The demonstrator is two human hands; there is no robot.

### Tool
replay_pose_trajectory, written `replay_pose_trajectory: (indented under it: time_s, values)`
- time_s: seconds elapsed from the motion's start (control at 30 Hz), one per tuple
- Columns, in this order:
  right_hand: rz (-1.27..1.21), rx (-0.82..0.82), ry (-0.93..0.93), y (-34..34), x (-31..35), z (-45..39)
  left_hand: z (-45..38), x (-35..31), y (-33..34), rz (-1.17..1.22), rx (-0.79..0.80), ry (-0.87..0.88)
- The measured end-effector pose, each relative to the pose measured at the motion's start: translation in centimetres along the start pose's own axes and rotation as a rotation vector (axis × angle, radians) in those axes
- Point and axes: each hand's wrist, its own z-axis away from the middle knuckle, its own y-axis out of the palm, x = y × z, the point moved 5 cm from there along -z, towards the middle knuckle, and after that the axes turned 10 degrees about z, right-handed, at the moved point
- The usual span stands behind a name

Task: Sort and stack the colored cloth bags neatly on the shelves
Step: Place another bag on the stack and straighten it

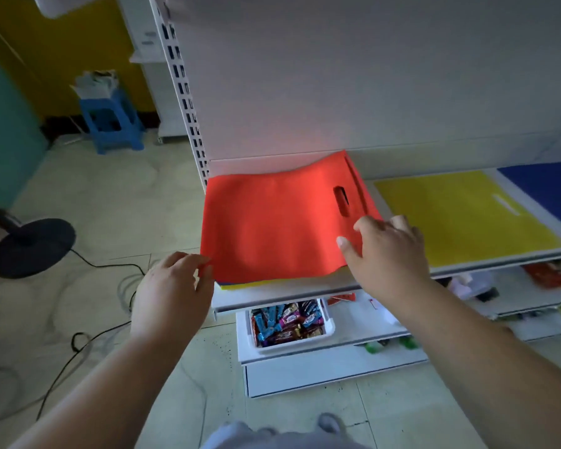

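Observation:
A red cloth bag (272, 222) with a cut-out handle lies on top of a small pile at the left end of the white shelf (305, 291). Yellow and blue edges of other bags (240, 285) peek out under its front edge. My left hand (172, 293) pinches the red bag's front left corner. My right hand (389, 251) rests on the bag's right edge with fingers spread. A yellow bag (467, 218) lies flat to the right, and a blue bag (544, 186) lies beyond it at the far right.
A white tray of wrapped snacks (289, 322) sits on the shelf below. Lower shelves at the right hold small items. A blue stool (110, 124), a fan base (30, 244) and cables (78, 338) are on the tiled floor at the left.

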Motion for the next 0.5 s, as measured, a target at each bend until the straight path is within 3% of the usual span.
replay_pose_trajectory:
  time_s: [0.1, 0.23, 0.37, 0.5]
  values:
    - [-0.202, -0.03, 0.111, -0.3, -0.3, 1.9, -0.4, 0.8, -1.3, 0.106, 0.004, -0.167]
    - [-0.571, 0.171, 0.314, 1.0, -0.8, 3.2, -1.6, 2.3, -0.5, 0.328, 0.236, -0.406]
    - [-0.87, 0.319, 0.338, 1.5, -0.1, 2.3, -2.4, 2.7, -0.3, 0.472, 0.471, -0.407]
    - [-0.653, 0.302, 0.129, -0.4, 0.0, 3.0, -0.8, 2.7, -1.1, 0.516, 0.409, -0.386]
